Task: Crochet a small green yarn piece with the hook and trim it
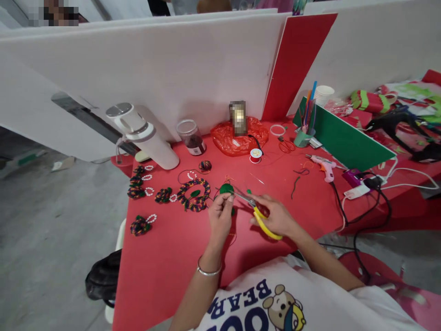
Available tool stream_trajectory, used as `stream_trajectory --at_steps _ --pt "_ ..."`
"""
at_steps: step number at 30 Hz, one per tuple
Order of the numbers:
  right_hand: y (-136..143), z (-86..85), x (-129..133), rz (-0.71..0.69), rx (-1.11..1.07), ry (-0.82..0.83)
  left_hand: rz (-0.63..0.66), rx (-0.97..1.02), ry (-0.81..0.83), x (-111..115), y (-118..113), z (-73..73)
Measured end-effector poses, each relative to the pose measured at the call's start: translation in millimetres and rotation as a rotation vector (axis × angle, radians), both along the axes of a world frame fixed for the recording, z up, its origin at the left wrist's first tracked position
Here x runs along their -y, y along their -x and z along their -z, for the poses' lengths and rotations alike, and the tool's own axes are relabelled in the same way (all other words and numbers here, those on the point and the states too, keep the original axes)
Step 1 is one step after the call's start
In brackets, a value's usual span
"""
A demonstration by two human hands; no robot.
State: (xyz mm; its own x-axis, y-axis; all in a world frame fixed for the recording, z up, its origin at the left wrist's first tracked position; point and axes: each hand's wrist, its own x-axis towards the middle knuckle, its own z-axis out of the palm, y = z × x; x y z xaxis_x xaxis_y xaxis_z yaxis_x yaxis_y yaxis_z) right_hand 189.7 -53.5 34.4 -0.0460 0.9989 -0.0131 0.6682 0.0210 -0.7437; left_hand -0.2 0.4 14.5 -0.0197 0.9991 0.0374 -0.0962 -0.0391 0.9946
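My left hand is closed in a pinch on a small green piece that looks like yarn or felt. My right hand grips scissors with yellow handles. Their metal blades point left, with the tips close to the green piece and my left fingertips. Whether the blades touch it I cannot tell. Just left of my left hand lies a ring of braided multicoloured yarn with green leaf shapes inside. Small yarn bunches with white bead loops lie farther left.
Along the back of the red table stand a white tumbler, a clear jar and a red plastic bag. A thread spool and red-handled scissors lie mid-table. Right are a pink glue gun, power strip and cables.
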Motion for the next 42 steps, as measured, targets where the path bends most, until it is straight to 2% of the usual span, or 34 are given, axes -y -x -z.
stream_trajectory --at_steps 3,6,8,11,13,18,22,26,29,31,35,37,39,42 --pt "17.1 2.8 3.5 -0.018 0.090 0.007 0.038 -0.057 -0.046 -1.0 2.7 -0.2" --pt "20.1 6.0 1.3 -0.016 0.091 -0.022 0.069 -0.109 -0.060 -0.6 3.8 0.8" --pt "15.0 7.8 -1.5 0.001 0.010 -0.039 0.063 -0.113 -0.055 -0.5 3.8 1.3" --pt "3.3 7.0 -5.3 0.120 -0.186 -0.082 0.033 -0.064 -0.022 -1.2 3.2 0.5" --pt "-1.9 3.9 -6.2 0.166 -0.223 -0.107 0.014 -0.027 0.001 -1.8 2.8 -0.9" --pt "3.7 -0.9 -2.0 -0.057 0.050 0.018 0.081 -0.017 0.001 -3.2 4.4 -3.2" --pt "9.0 -0.8 -0.4 -0.053 0.133 0.017 0.160 -0.018 0.017 -4.6 7.7 -1.0" --pt "9.0 -0.3 -0.4 -0.043 0.179 -0.036 0.168 -0.037 0.005 -4.5 8.3 -0.3" --pt "9.5 4.3 -0.4 -0.017 0.132 -0.089 0.155 -0.025 0.012 -3.4 7.6 -2.0" --pt "7.4 7.5 -1.6 0.023 0.024 -0.106 0.135 -0.004 0.038 -2.9 7.2 -2.9" --pt "-8.0 5.9 -6.4 0.202 -0.139 -0.151 0.090 0.018 0.053 -2.8 6.0 -2.3" --pt "-18.5 2.8 -7.9 0.238 -0.026 -0.129 0.085 0.030 0.052 -2.8 5.2 -1.1" --pt "-28.6 1.8 -7.6 0.267 0.222 -0.056 0.082 0.059 0.074 -2.8 4.5 0.4" --pt "-45.2 7.7 -5.5 0.386 0.570 0.022 0.072 0.119 0.148 -3.1 4.1 1.8"
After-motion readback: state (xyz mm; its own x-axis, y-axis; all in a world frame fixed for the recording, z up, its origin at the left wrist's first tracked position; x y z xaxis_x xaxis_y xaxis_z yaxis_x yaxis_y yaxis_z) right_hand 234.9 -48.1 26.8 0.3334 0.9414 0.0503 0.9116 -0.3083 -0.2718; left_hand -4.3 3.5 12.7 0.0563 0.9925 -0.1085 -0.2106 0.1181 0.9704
